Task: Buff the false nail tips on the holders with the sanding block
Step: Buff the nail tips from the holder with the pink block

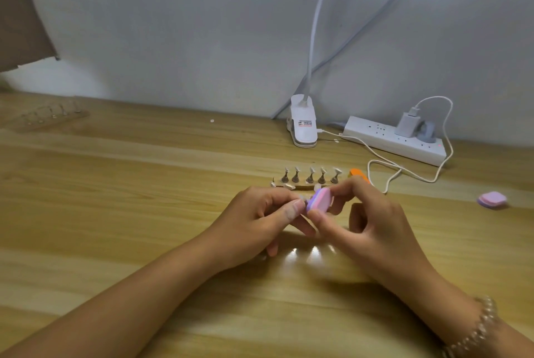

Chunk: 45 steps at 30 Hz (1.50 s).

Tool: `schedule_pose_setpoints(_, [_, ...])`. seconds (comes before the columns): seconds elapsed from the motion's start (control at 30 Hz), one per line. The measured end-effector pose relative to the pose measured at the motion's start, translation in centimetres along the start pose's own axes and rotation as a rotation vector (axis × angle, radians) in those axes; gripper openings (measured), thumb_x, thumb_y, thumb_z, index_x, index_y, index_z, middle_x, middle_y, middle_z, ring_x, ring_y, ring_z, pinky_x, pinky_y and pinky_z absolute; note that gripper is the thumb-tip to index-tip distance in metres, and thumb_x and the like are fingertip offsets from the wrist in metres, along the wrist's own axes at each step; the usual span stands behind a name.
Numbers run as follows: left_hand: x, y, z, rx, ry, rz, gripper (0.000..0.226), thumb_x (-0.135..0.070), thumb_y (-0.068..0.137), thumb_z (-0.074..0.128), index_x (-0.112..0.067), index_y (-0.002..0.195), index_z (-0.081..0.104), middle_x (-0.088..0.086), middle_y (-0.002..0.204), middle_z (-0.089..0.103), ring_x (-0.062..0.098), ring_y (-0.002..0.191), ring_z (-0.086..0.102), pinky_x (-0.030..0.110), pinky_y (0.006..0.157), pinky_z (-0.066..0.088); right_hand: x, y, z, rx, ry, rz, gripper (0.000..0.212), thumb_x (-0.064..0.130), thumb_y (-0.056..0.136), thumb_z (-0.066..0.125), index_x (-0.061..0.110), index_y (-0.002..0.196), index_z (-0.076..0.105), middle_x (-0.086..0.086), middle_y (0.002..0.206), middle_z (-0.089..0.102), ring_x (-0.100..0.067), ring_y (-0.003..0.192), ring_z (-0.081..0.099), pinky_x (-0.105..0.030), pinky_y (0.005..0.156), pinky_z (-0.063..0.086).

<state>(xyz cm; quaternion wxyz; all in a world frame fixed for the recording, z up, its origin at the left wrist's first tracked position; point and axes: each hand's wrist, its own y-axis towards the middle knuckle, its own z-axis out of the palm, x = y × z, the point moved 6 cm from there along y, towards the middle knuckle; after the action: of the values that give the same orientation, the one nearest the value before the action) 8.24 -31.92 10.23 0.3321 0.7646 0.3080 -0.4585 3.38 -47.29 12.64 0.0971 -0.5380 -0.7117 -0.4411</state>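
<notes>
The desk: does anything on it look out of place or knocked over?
Slightly. Two loose nail tips lie flat on the desk by the row of holders instead of sitting on one. A small white bit lies farther back. Nothing looks spilled or broken.

Your pale wood-grain desk (144, 184) shines glossy; the pink-and-purple sanding block (320, 200) looks matt; white plastic power strip (393, 141) smooth.
</notes>
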Motion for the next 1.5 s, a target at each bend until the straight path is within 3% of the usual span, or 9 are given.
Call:
schedule_pose_setpoints(0.3, [0.3, 0.0, 0.2, 0.000, 0.047, 0.014, 0.016, -0.025, 0.096, 0.050, -0.021, 0.093, 0.065, -0.004, 0.082, 0.071, 0.010, 0.046, 0.056, 0.020, 0.055, 0.042, 0.1, 0.0, 0.0, -0.023, -0.083, -0.010, 0.036, 0.060, 0.075, 0.066, 0.027, 0.088, 0.059, 0.012, 0.078, 0.058, -0.013, 0.052, 0.045, -0.017, 0.050, 0.030])
schedule_pose_setpoints(0.43, [0.6, 0.1, 0.2, 0.007, 0.030, 0.008, 0.015, -0.017, 0.100, 0.054, -0.011, 0.101, 0.067, 0.013, 0.089, 0.073, 0.016, 0.050, 0.055, 0.030, 0.053, 0.047, 0.9, -0.3, 0.7, 0.025, -0.107, -0.116, 0.034, 0.059, 0.080, 0.062, 0.026, 0.088, 0.060, 0.014, 0.077, 0.054, -0.010, 0.052, 0.042, -0.016, 0.051, 0.029])
schedule_pose_setpoints(0.57, [0.6, 0.0, 0.2, -0.010, 0.010, 0.030, 0.012, -0.015, 0.100, 0.058, -0.009, 0.100, 0.068, -0.010, 0.083, 0.072, 0.014, 0.049, 0.054, 0.025, 0.048, 0.045, 0.2, 0.1, -0.3, -0.050, -0.085, -0.021, 0.040, 0.064, 0.078, 0.057, 0.026, 0.088, 0.063, 0.012, 0.078, 0.056, -0.014, 0.053, 0.044, -0.020, 0.052, 0.032])
schedule_pose_setpoints(0.67, [0.7, 0.1, 0.1, -0.012, 0.017, 0.027, 0.012, -0.015, 0.099, 0.059, -0.010, 0.101, 0.069, -0.003, 0.089, 0.074, 0.029, 0.056, 0.061, 0.027, 0.048, 0.045, 1.1, -0.4, 0.4, -0.016, -0.128, -0.116, 0.036, 0.058, 0.081, 0.060, 0.024, 0.089, 0.062, 0.014, 0.079, 0.053, -0.010, 0.051, 0.041, -0.019, 0.051, 0.031])
schedule_pose_setpoints(0.8, [0.6, 0.0, 0.2, -0.026, 0.001, 0.056, 0.010, -0.012, 0.099, 0.060, -0.012, 0.096, 0.069, -0.014, 0.082, 0.071, 0.010, 0.050, 0.055, 0.023, 0.047, 0.044, 0.2, 0.1, -0.3, -0.063, -0.089, -0.027, 0.039, 0.062, 0.079, 0.056, 0.024, 0.083, 0.062, 0.012, 0.077, 0.053, -0.014, 0.050, 0.043, -0.029, 0.060, 0.044])
schedule_pose_setpoints(0.97, [0.4, 0.0, 0.1, -0.026, 0.017, 0.072, 0.011, -0.014, 0.098, 0.059, -0.010, 0.100, 0.070, -0.001, 0.090, 0.074, 0.009, 0.051, 0.056, 0.025, 0.047, 0.044, 1.5, -0.6, 0.6, 0.023, -0.088, -0.149, 0.034, 0.056, 0.082, 0.062, 0.025, 0.096, 0.061, 0.015, 0.083, 0.054, -0.007, 0.051, 0.041, -0.018, 0.050, 0.031])
schedule_pose_setpoints(1.13, [0.3, 0.0, 0.1, -0.045, 0.040, 0.091, 0.008, -0.014, 0.097, 0.061, -0.015, 0.095, 0.069, -0.011, 0.086, 0.072, 0.015, 0.047, 0.057, 0.027, 0.045, 0.045, 0.7, 0.0, -0.1, -0.035, -0.088, -0.066, 0.038, 0.059, 0.079, 0.059, 0.025, 0.095, 0.063, 0.013, 0.081, 0.054, -0.009, 0.052, 0.044, -0.026, 0.055, 0.039])
schedule_pose_setpoints(1.33, [0.0, -0.1, -0.1, -0.080, 0.078, 0.140, 0.006, -0.022, 0.092, 0.066, -0.026, 0.089, 0.069, -0.008, 0.086, 0.074, 0.004, 0.040, 0.051, 0.016, 0.044, 0.038, 1.1, -0.2, -0.2, -0.044, -0.076, -0.105, 0.040, 0.058, 0.079, 0.062, 0.022, 0.095, 0.065, 0.012, 0.080, 0.056, -0.007, 0.052, 0.043, -0.016, 0.052, 0.029])
schedule_pose_setpoints(1.5, [0.0, 0.0, 0.0, -0.060, 0.107, 0.149, 0.007, -0.022, 0.090, 0.065, -0.024, 0.092, 0.071, -0.007, 0.089, 0.074, 0.007, 0.044, 0.054, 0.025, 0.042, 0.043, 1.5, -0.5, 0.6, 0.008, -0.122, -0.164, 0.037, 0.056, 0.080, 0.064, 0.023, 0.098, 0.065, 0.014, 0.084, 0.055, -0.004, 0.054, 0.043, -0.016, 0.051, 0.030])
